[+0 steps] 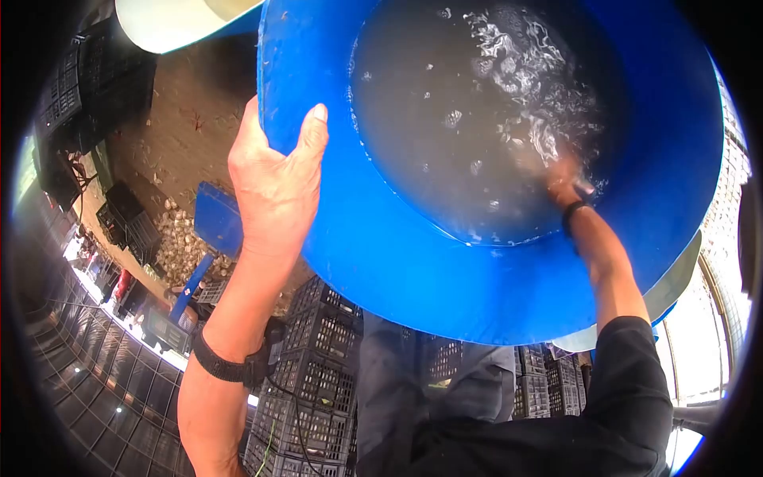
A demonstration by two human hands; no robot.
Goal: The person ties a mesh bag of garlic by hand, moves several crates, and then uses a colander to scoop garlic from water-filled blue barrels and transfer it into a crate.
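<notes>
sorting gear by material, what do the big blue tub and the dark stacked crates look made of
Blue tub: probably moulded plastic, with smooth, even colour and a soft sheen on its wall. Stacked crates: likely rigid plastic too, matte dark grey with a moulded lattice of holes.

A brown floor (187,119) shows at 10 o'clock, strewn with pale shells (179,238). Black crates (318,374) stack at 6 o'clock, and more crates (95,79) stand at 10. A blue scoop (214,222) lies near the shells. Bright daylight enters through a window (715,334) at 4 o'clock.
</notes>
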